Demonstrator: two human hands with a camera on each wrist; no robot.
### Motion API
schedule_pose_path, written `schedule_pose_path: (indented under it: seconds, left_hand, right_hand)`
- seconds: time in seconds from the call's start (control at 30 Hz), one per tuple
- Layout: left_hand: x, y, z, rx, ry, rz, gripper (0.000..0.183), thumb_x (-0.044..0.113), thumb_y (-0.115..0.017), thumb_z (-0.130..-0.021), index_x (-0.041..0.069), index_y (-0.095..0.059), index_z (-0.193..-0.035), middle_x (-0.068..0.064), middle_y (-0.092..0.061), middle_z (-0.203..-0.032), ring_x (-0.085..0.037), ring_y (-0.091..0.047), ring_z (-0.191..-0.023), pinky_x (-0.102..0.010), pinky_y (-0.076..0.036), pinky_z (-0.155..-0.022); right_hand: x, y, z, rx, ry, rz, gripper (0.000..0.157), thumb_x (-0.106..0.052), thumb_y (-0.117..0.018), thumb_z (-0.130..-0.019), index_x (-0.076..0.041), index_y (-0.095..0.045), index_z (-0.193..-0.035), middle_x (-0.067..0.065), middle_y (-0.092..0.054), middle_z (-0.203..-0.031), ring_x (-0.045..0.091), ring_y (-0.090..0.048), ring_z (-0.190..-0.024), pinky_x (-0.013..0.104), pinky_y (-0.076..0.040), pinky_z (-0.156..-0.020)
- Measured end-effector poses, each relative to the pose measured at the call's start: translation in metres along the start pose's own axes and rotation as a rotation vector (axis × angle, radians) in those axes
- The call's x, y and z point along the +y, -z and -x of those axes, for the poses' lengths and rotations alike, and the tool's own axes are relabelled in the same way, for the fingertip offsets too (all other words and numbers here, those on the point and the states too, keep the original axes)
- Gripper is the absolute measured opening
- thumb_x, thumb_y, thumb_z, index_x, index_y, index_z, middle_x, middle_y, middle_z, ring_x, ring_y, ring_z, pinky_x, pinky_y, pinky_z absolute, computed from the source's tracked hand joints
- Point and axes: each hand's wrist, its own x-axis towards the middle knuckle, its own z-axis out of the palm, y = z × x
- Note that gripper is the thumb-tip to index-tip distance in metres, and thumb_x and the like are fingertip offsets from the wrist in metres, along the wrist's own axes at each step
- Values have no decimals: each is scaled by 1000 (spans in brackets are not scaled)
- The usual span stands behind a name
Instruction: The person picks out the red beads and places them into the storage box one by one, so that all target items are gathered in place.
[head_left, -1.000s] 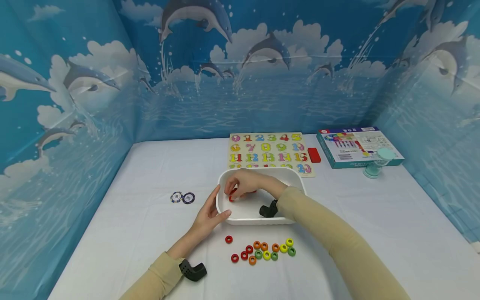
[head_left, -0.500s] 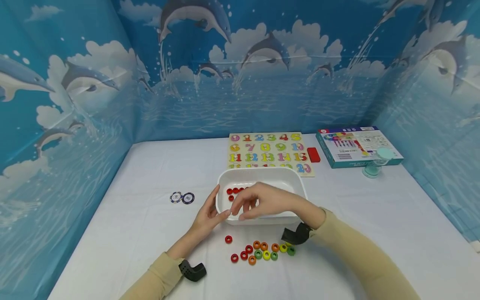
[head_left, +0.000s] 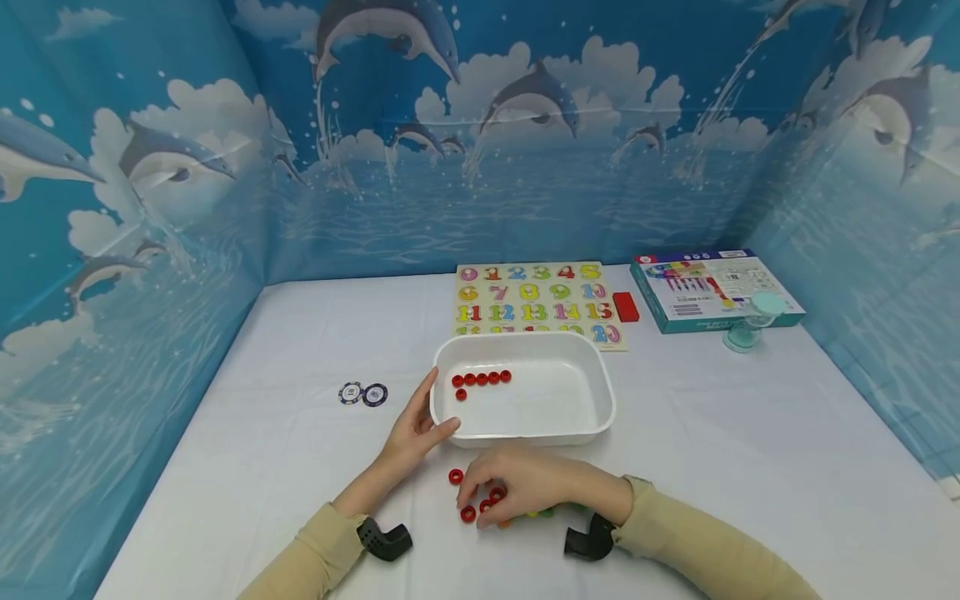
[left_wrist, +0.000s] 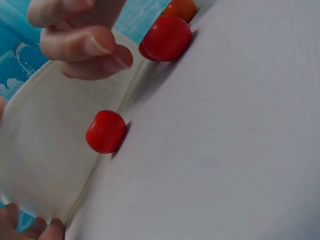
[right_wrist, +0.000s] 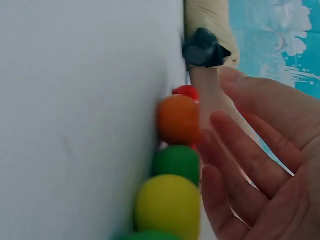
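Observation:
My left hand (head_left: 411,437) holds the left end of a white plastic tray (head_left: 558,392), thumb at the front corner and fingers along the side wall. Inside the tray, several red beads (head_left: 482,379) form a row, with one more red bead (head_left: 461,394) below it. My right hand (head_left: 528,479) hovers over loose beads in front of the tray, fingers bent, thumb apart. Under its fingertips lie red beads (head_left: 468,514). In the right wrist view, orange (right_wrist: 178,119), green and yellow beads (right_wrist: 167,205) stand beside the fingers, nothing between them. The hand hides most other beads in the head view.
A single red bead (head_left: 456,477) lies nearer the tray. Two poker chips (head_left: 363,394) are at the left. Behind the tray are a number puzzle board (head_left: 531,292), a red block (head_left: 626,307), a flat box (head_left: 712,292) and a small sand timer (head_left: 753,323).
My right hand has withdrawn from inside the tray, back over its front wall to the beads on the table, uncovering the red beads inside. The left hand stays at the tray.

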Motion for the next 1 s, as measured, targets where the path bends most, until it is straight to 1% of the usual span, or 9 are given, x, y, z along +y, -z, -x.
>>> schedule_pose_path:
  seconds: [0.07,0.13,0.37,0.57,0.67,0.73,0.8,0.9,1.0]
  left_hand:
    - [1,0,0,6,5,-8,80,7,-62,-83,15,-11,-144,-19,-15,-145,-36,-27,-127,-39,-33,-99]
    - [0,0,0,8,7,-10,79,8,-62,-83,15,-12,-144,-19,-16,-145,-36,-27,-127,-39,-32,-99]
    - [-1,0,0,4,-5,2,79,7,-62,-84,15,-12,-144,-19,-14,-145,-36,-25,-127,-39,-32,-99]
    - [-1,1,0,5,-5,-5,79,7,-62,-84,14,-12,-144,-19,-13,-146,-36,-25,-128,-38,-32,-99]
    - [-1,1,0,4,-2,-1,79,7,-62,-83,14,-11,-144,-19,-13,-145,-36,-25,-127,-39,-32,-99]
    - [-1,1,0,0,1,1,79,6,-61,-84,14,-11,-144,-20,-14,-145,-36,-25,-127,-40,-32,-99]
    - [-2,1,1,-6,0,2,79,6,-61,-84,14,-11,-144,-20,-14,-145,-37,-26,-127,-41,-32,-99]
    - [-1,1,0,-11,-4,6,79,4,-60,-84,14,-10,-144,-20,-16,-144,-38,-28,-125,-40,-35,-98]
    - [-1,1,0,-10,-2,6,79,4,-60,-84,14,-10,-144,-20,-17,-144,-37,-30,-124,-34,-39,-95]
  right_hand:
    - [3,-4,-1,1,5,44,20,-32,-68,-78,-26,-66,-97,-22,-58,-94,-3,-51,-84,10,-43,-74]
    - [6,-7,-2,6,13,64,19,-31,-68,-78,-26,-66,-96,-23,-58,-93,-5,-51,-84,9,-42,-74]
    - [11,-11,-4,25,18,61,15,-30,-68,-78,-26,-68,-93,-23,-60,-87,-6,-51,-77,7,-42,-68]
    - [13,-14,-4,35,1,121,15,-35,-68,-78,-29,-67,-92,-26,-57,-87,-7,-50,-78,6,-40,-68]
    - [9,-11,-3,25,8,110,13,-33,-67,-79,-29,-67,-92,-25,-57,-88,-6,-49,-78,7,-41,-68]
    - [3,-4,-2,15,21,54,12,-29,-66,-81,-27,-66,-92,-23,-57,-88,-3,-51,-78,9,-44,-69]
    - [-4,8,-1,15,38,-4,11,-25,-65,-82,-25,-64,-93,-21,-57,-89,-1,-53,-79,12,-46,-71]
    - [-15,35,0,48,56,-83,12,-21,-65,-82,-23,-63,-94,-17,-59,-91,3,-55,-83,19,-50,-76]
    - [-20,66,-3,106,46,-102,14,-19,-66,-81,-23,-63,-95,-15,-59,-93,6,-55,-86,23,-50,-78]
